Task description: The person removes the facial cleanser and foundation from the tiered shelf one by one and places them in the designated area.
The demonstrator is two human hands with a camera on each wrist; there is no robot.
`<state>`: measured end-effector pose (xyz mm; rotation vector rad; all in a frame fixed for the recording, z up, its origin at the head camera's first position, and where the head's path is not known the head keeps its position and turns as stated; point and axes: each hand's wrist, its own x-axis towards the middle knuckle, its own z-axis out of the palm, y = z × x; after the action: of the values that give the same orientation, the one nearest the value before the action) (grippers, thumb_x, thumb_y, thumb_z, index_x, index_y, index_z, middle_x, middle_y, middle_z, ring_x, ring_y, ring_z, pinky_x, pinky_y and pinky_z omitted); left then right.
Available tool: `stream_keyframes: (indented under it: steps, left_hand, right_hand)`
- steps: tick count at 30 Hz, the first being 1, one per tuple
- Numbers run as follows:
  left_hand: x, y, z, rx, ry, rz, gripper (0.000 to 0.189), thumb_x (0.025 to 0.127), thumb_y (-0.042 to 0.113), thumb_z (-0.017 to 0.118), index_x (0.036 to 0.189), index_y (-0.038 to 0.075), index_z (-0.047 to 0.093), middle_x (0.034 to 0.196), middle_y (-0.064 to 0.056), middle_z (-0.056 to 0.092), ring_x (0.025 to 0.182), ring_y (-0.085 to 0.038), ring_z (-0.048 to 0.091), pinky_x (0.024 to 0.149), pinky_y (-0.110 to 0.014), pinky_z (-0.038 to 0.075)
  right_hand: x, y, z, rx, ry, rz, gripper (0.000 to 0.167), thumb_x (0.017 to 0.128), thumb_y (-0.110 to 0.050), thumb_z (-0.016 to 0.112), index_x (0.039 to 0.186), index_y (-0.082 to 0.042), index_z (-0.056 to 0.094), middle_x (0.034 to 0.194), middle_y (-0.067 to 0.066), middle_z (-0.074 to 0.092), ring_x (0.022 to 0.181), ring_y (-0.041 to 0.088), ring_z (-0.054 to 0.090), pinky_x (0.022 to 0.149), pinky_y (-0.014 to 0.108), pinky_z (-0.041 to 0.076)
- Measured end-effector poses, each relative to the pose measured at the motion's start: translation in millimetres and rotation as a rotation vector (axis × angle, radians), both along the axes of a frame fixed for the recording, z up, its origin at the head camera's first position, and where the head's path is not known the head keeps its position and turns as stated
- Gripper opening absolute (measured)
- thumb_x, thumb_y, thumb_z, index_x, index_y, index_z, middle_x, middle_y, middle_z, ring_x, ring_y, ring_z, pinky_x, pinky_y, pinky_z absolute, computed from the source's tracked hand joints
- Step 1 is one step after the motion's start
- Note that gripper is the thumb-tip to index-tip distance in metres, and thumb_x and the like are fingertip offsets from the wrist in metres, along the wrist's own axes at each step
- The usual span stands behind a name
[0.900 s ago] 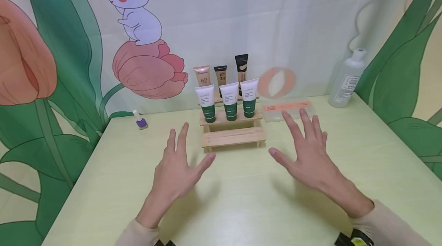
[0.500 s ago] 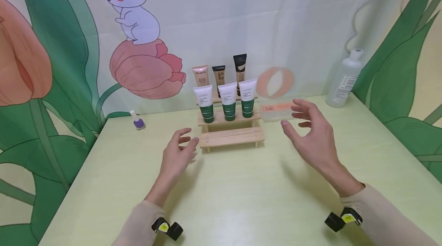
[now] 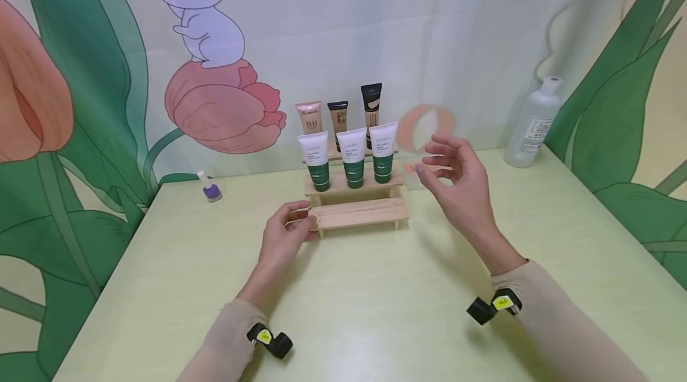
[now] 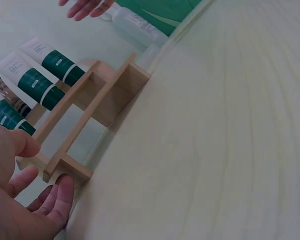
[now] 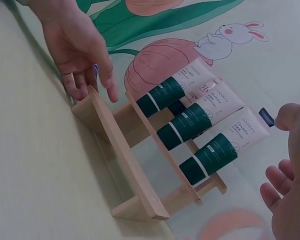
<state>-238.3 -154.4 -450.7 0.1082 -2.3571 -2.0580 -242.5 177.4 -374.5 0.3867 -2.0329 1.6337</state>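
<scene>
A three-step wooden stand point(image 3: 359, 215) sits on the table against the backdrop. Three white-and-green squeeze tubes point(image 3: 353, 158) stand on its middle step. Behind them, on the top step, are a pink BB cream tube point(image 3: 309, 118) and two black-capped tubes point(image 3: 371, 109). My left hand point(image 3: 284, 236) is at the left end of the bottom step; in the left wrist view its fingertips point(image 4: 65, 192) lie right at the stand's leg, with the thumb raised apart. To the right of the stand, my right hand point(image 3: 461, 191) hovers with loosely bent fingers and holds nothing.
A purple nail polish bottle point(image 3: 212, 188) stands at the back left. Behind my right hand lies a clear flat box with an orange label point(image 3: 412, 176), partly hidden. A clear pump-less bottle with a white top point(image 3: 534, 126) stands at the back right.
My left hand has moved forward and right to the stand's left end. My right hand first drew its fingers in, then moved left toward the stand. The stand and tubes have stayed in place.
</scene>
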Motion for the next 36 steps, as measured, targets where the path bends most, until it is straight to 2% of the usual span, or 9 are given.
stream_keyframes:
  steps: [7, 11, 18, 23, 30, 36]
  left_hand:
    - [-5.5, -1.6, -11.1, 0.006, 0.063, -0.023, 0.03, 0.106, 0.001, 0.073, 0.136, 0.004, 0.074, 0.119, -0.019, 0.069, 0.099, -0.02, 0.074, 0.09, -0.033, 0.07]
    - [-8.5, 0.0, -13.3, 0.006, 0.091, -0.021, 0.027, 0.105, 0.001, 0.074, 0.132, 0.004, 0.076, 0.111, -0.016, 0.07, 0.095, -0.019, 0.073, 0.087, -0.032, 0.07]
    - [-9.6, -0.9, -15.6, 0.009, 0.091, -0.036, 0.024, 0.105, 0.004, 0.075, 0.129, 0.005, 0.08, 0.108, -0.011, 0.064, 0.095, -0.019, 0.068, 0.087, -0.032, 0.07]
    - [-9.6, -4.2, -17.7, 0.021, 0.1, -0.036, 0.024, 0.105, 0.003, 0.075, 0.128, 0.004, 0.08, 0.105, -0.01, 0.062, 0.093, -0.018, 0.069, 0.087, -0.032, 0.07]
    - [-8.5, -6.4, -19.2, 0.025, 0.108, -0.028, 0.024, 0.105, 0.002, 0.076, 0.128, 0.004, 0.08, 0.105, -0.011, 0.066, 0.092, -0.018, 0.071, 0.086, -0.031, 0.07]
    - [-9.0, -3.2, -19.4, 0.012, 0.108, -0.03, 0.024, 0.106, 0.003, 0.075, 0.129, 0.005, 0.08, 0.105, -0.01, 0.065, 0.092, -0.018, 0.07, 0.086, -0.03, 0.07]
  right_hand:
    - [-15.1, -14.8, -2.6, -0.031, -0.046, 0.023, 0.053, 0.102, -0.012, 0.084, 0.149, -0.006, 0.06, 0.132, 0.01, 0.07, 0.118, 0.028, 0.071, 0.094, 0.022, 0.059]
    - [-25.8, -19.9, -2.9, -0.07, -0.055, 0.033, 0.054, 0.101, -0.012, 0.085, 0.148, -0.004, 0.06, 0.131, 0.012, 0.069, 0.12, 0.03, 0.071, 0.094, 0.025, 0.059]
    - [-39.9, -28.8, -2.8, -0.077, -0.086, 0.05, 0.055, 0.099, -0.012, 0.086, 0.147, -0.003, 0.061, 0.137, 0.019, 0.069, 0.122, 0.034, 0.069, 0.093, 0.025, 0.057]
    - [-46.2, -36.4, -2.9, -0.065, -0.102, 0.063, 0.056, 0.098, -0.014, 0.088, 0.147, -0.005, 0.063, 0.136, 0.016, 0.071, 0.121, 0.034, 0.069, 0.091, 0.028, 0.057]
    - [-52.7, -42.6, -11.0, -0.083, -0.142, 0.092, 0.058, 0.098, -0.011, 0.088, 0.149, -0.006, 0.06, 0.137, 0.014, 0.07, 0.123, 0.029, 0.068, 0.1, 0.035, 0.06]
    - [-55.4, -43.3, -19.1, -0.092, -0.141, 0.1, 0.059, 0.097, -0.007, 0.088, 0.148, -0.005, 0.059, 0.137, 0.014, 0.069, 0.121, 0.028, 0.068, 0.105, 0.043, 0.062]
